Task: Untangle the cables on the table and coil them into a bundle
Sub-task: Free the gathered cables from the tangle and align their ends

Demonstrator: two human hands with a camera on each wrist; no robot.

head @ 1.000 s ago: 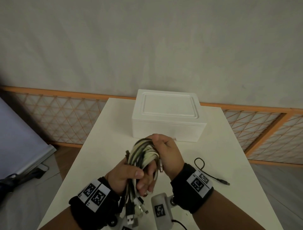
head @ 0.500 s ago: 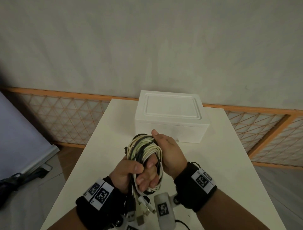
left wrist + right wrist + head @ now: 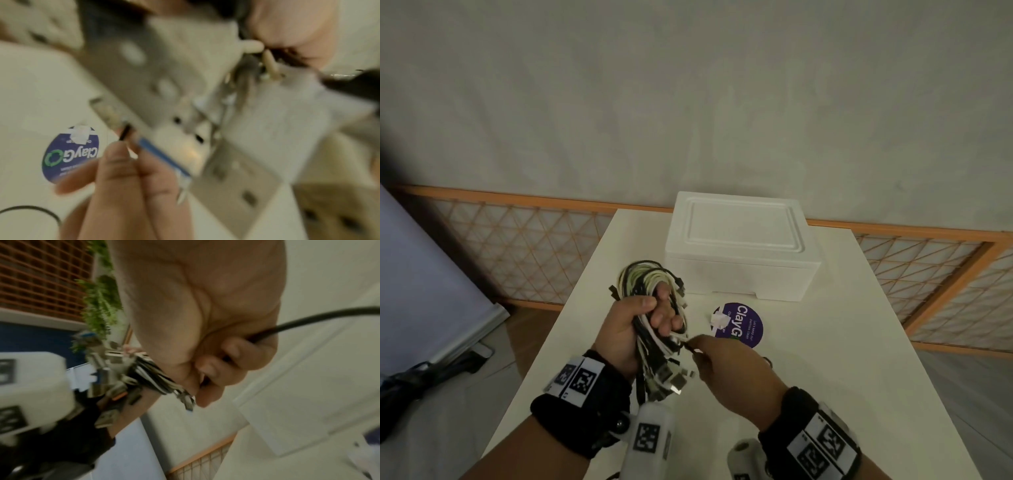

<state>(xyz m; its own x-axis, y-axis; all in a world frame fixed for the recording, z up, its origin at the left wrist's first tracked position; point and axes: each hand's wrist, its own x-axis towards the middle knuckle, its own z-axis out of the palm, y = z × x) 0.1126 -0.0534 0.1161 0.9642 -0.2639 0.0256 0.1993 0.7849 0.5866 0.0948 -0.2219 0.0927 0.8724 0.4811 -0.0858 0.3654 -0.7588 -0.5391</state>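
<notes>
My left hand [image 3: 654, 313] grips a coiled bundle of black and white cables [image 3: 643, 277] upright above the white table [image 3: 825, 359]. Several plugs [image 3: 671, 377] hang below that fist. Just to its right, my right hand [image 3: 693, 345] pinches the plug end of a thin black cable [image 3: 125, 131] between thumb and finger, close against the bundle. In the right wrist view the black cable [image 3: 308, 318] passes through my curled fingers [image 3: 232, 350] and trails off to the right. A loop of it [image 3: 30, 208] lies on the table.
A white foam box [image 3: 739, 253] with its lid on stands at the back of the table. A round purple sticker [image 3: 746, 327] lies flat between the box and my hands. An orange lattice fence [image 3: 517, 246] runs behind the table; the floor drops off on the left.
My right hand has left the coil's loop, moved down and to the right, and now pinches the black cable's end. The left hand keeps holding the bundle.
</notes>
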